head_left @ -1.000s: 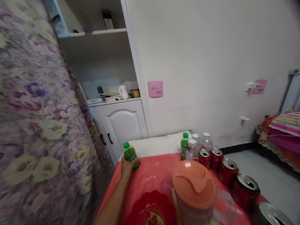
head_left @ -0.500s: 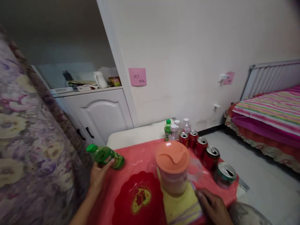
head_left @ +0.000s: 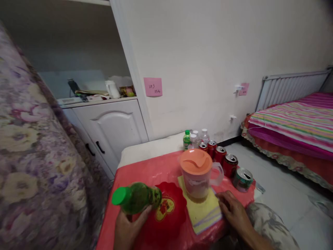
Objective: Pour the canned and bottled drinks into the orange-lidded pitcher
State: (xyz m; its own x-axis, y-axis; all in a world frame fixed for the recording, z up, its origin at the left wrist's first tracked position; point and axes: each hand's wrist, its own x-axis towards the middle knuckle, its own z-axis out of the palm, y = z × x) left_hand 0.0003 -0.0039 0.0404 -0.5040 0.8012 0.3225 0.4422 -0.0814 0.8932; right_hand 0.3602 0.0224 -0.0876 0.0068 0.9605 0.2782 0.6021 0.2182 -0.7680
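My left hand (head_left: 132, 222) is closed around a green plastic bottle (head_left: 137, 198) with a bright green cap. The bottle is tilted on its side, cap to the left, its base over the edge of a red scalloped plate (head_left: 170, 222). My right hand (head_left: 232, 210) rests at the right edge of a folded yellow cloth (head_left: 200, 217), fingers loosely stretched out and nothing visible in them. On the cloth stands a clear pitcher (head_left: 195, 184) with an orange lid (head_left: 196, 162), its handle pointing right.
A red cloth (head_left: 135, 172) covers much of the table. Several opened drink cans (head_left: 230, 166) line its right side, with small bottles (head_left: 186, 140) at the far end. A floral curtain (head_left: 47, 166) hangs at left; a bed (head_left: 291, 121) stands at right.
My left hand has brought the green bottle right and nearer, from the table's left side to the red plate. My right hand stays by the yellow cloth. The view has shifted slightly.
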